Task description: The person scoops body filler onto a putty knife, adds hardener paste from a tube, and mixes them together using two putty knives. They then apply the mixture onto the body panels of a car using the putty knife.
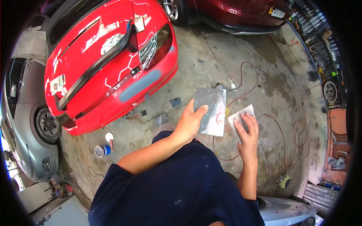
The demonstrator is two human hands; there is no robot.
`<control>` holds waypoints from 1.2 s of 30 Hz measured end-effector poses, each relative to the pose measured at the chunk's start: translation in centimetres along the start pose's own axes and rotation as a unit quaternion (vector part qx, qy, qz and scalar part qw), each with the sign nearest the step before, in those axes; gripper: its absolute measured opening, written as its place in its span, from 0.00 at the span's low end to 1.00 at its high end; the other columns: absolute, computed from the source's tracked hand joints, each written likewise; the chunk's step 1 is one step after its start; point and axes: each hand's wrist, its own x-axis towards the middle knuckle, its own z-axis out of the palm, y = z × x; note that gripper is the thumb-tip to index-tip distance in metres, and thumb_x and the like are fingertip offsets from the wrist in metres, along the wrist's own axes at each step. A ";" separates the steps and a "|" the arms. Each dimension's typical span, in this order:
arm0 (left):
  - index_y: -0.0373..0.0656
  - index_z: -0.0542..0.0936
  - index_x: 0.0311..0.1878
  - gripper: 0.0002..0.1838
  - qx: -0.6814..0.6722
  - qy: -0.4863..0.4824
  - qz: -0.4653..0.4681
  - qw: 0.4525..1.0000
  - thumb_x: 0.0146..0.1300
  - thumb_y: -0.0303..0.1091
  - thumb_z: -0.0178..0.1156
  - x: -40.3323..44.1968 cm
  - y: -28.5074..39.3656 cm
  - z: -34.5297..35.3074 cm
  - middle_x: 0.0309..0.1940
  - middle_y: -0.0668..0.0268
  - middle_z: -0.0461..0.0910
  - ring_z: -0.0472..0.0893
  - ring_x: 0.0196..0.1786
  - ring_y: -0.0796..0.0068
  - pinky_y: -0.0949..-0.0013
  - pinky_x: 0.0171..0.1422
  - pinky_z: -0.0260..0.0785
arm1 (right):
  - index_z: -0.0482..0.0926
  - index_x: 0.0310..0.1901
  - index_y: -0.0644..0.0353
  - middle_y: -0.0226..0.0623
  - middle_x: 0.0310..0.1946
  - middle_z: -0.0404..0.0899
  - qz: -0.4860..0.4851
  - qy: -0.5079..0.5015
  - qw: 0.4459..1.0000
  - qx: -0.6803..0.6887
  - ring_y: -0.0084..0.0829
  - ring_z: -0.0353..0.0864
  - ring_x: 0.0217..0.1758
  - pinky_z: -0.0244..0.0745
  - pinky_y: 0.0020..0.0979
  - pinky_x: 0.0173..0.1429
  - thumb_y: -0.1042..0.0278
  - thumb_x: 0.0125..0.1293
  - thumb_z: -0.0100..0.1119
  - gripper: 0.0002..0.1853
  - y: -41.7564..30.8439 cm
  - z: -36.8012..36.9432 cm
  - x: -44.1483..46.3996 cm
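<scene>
My left hand [190, 122] grips a rectangular grey board [208, 101] by its left edge, thumb on top. A whitish smear and a small pink dab [219, 119] lie on the board's right side. Just to the right, my right hand [248, 139] holds a smaller, pale flat plate [247, 110], its fingers laid over the face. The plate and the board are apart. Ahead on the left stands a red car [109, 83] with grey patches [140, 86] on its rear below the tail light.
A dark red car [233, 15] stands ahead, a grey car [28, 113] at left, a silver car [288, 211] behind right. A hose [281, 139] loops over the concrete floor. An open can [102, 150] sits at left; dark scraps [175, 102] lie ahead.
</scene>
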 end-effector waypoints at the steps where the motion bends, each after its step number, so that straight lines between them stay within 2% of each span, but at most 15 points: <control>1: 0.34 0.70 0.65 0.18 0.027 0.005 0.018 0.999 0.75 0.28 0.53 -0.1 0.0 0.1 0.57 0.58 0.80 0.81 0.56 0.71 0.65 0.63 0.73 | 0.83 0.59 0.46 0.37 0.61 0.76 -0.044 0.015 0.999 0.003 0.46 0.73 0.68 0.61 0.58 0.76 0.85 0.43 0.65 0.36 -0.7 -0.1 0.2; 5: 0.33 0.72 0.64 0.18 0.113 0.008 0.057 0.992 0.76 0.31 0.54 -0.1 1.1 0.5 0.53 0.61 0.81 0.80 0.54 0.74 0.67 0.60 0.73 | 0.83 0.57 0.44 0.34 0.59 0.77 -0.048 -0.066 0.997 0.013 0.43 0.75 0.67 0.60 0.58 0.76 0.81 0.48 0.64 0.32 -0.7 -1.0 0.6; 8: 0.34 0.72 0.65 0.19 0.175 0.004 0.113 0.978 0.76 0.33 0.54 0.1 1.2 0.9 0.48 0.60 0.84 0.81 0.50 0.74 0.67 0.56 0.73 | 0.83 0.57 0.44 0.34 0.59 0.78 -0.076 -0.029 0.997 0.012 0.43 0.75 0.67 0.59 0.58 0.77 0.82 0.44 0.64 0.34 -1.1 -0.6 1.4; 9: 0.34 0.72 0.65 0.20 0.198 0.001 0.140 0.970 0.76 0.33 0.54 0.2 1.2 1.1 0.46 0.59 0.84 0.82 0.48 0.73 0.66 0.55 0.74 | 0.83 0.57 0.45 0.33 0.58 0.78 -0.061 -0.049 0.994 0.072 0.43 0.75 0.66 0.58 0.58 0.77 0.83 0.42 0.64 0.35 -2.2 -0.4 1.8; 12: 0.36 0.69 0.70 0.23 0.341 -0.023 0.074 0.937 0.76 0.35 0.54 0.5 1.9 0.5 0.38 0.50 0.84 0.84 0.42 0.65 0.63 0.50 0.74 | 0.83 0.56 0.45 0.32 0.57 0.78 -0.062 -0.105 0.993 0.005 0.42 0.76 0.66 0.57 0.57 0.78 0.83 0.42 0.63 0.34 -0.6 -2.1 2.1; 13: 0.37 0.68 0.71 0.24 0.364 -0.041 0.089 0.926 0.76 0.35 0.54 0.3 1.9 0.7 0.37 0.48 0.84 0.84 0.40 0.62 0.61 0.49 0.74 | 0.83 0.55 0.47 0.32 0.56 0.78 -0.064 -0.056 0.996 -0.008 0.39 0.76 0.65 0.57 0.57 0.78 0.82 0.43 0.63 0.33 0.0 -2.1 2.3; 16: 0.38 0.66 0.73 0.26 0.391 -0.058 0.124 0.910 0.76 0.36 0.53 -0.2 1.6 1.6 0.34 0.43 0.82 0.84 0.38 0.54 0.58 0.49 0.74 | 0.83 0.55 0.49 0.32 0.55 0.78 -0.052 -0.078 0.995 0.018 0.37 0.76 0.65 0.57 0.56 0.78 0.81 0.41 0.64 0.33 -0.6 -1.2 3.0; 21: 0.36 0.65 0.73 0.26 0.359 0.017 0.136 0.923 0.77 0.36 0.53 0.2 1.9 2.1 0.38 0.42 0.82 0.84 0.42 0.53 0.57 0.51 0.74 | 0.82 0.55 0.50 0.31 0.55 0.77 -0.088 -0.115 0.981 0.131 0.37 0.76 0.65 0.61 0.53 0.78 0.82 0.40 0.65 0.34 -3.4 0.8 0.6; 24: 0.35 0.66 0.71 0.24 0.308 0.047 0.214 0.926 0.77 0.36 0.52 0.5 2.4 3.0 0.41 0.43 0.83 0.84 0.43 0.56 0.58 0.52 0.74 | 0.81 0.57 0.49 0.35 0.58 0.76 -0.047 -0.187 0.973 0.126 0.41 0.74 0.67 0.63 0.55 0.76 0.82 0.40 0.67 0.36 -2.0 0.6 0.1; 26: 0.34 0.68 0.68 0.22 0.287 0.051 0.204 0.935 0.77 0.36 0.53 0.8 2.3 3.1 0.45 0.48 0.84 0.84 0.46 0.61 0.60 0.55 0.74 | 0.81 0.59 0.48 0.39 0.60 0.74 -0.040 -0.072 0.984 0.156 0.46 0.72 0.69 0.63 0.57 0.76 0.82 0.40 0.68 0.37 -2.3 -0.5 0.1; 27: 0.34 0.69 0.67 0.21 0.277 0.049 0.196 0.940 0.77 0.35 0.54 1.0 2.1 3.0 0.47 0.50 0.84 0.83 0.47 0.63 0.61 0.56 0.74 | 0.80 0.60 0.47 0.40 0.60 0.73 -0.031 -0.014 0.985 0.170 0.48 0.71 0.69 0.63 0.57 0.76 0.82 0.40 0.68 0.38 -2.7 -1.0 0.1; 30: 0.35 0.72 0.64 0.18 -0.016 0.057 0.068 0.996 0.76 0.33 0.56 1.7 0.2 3.1 0.51 0.58 0.82 0.80 0.52 0.70 0.64 0.61 0.72 | 0.80 0.61 0.46 0.44 0.62 0.70 -0.094 0.023 0.977 0.190 0.54 0.69 0.71 0.64 0.58 0.75 0.85 0.39 0.67 0.40 -4.4 -0.9 1.2; 31: 0.36 0.72 0.62 0.17 -0.027 0.049 0.053 0.997 0.74 0.31 0.57 1.5 0.4 2.9 0.55 0.62 0.80 0.78 0.57 0.72 0.65 0.65 0.70 | 0.79 0.62 0.45 0.44 0.63 0.70 -0.095 0.028 0.977 0.186 0.52 0.69 0.71 0.66 0.57 0.74 0.86 0.39 0.67 0.42 -3.9 -0.1 1.2; 35: 0.35 0.72 0.63 0.17 -0.044 0.033 -0.004 0.998 0.75 0.29 0.56 0.9 0.3 1.6 0.56 0.60 0.80 0.79 0.58 0.71 0.65 0.66 0.70 | 0.79 0.63 0.44 0.41 0.63 0.72 0.044 -0.050 0.984 0.163 0.48 0.69 0.72 0.65 0.56 0.73 0.85 0.41 0.65 0.42 1.1 2.4 -0.5; 36: 0.35 0.72 0.63 0.17 -0.038 0.027 -0.009 0.999 0.75 0.29 0.56 0.5 0.5 1.7 0.56 0.60 0.80 0.79 0.58 0.72 0.65 0.65 0.70 | 0.79 0.64 0.44 0.40 0.63 0.73 0.029 -0.038 0.993 0.106 0.47 0.69 0.72 0.65 0.56 0.74 0.85 0.41 0.65 0.42 1.9 1.7 -0.6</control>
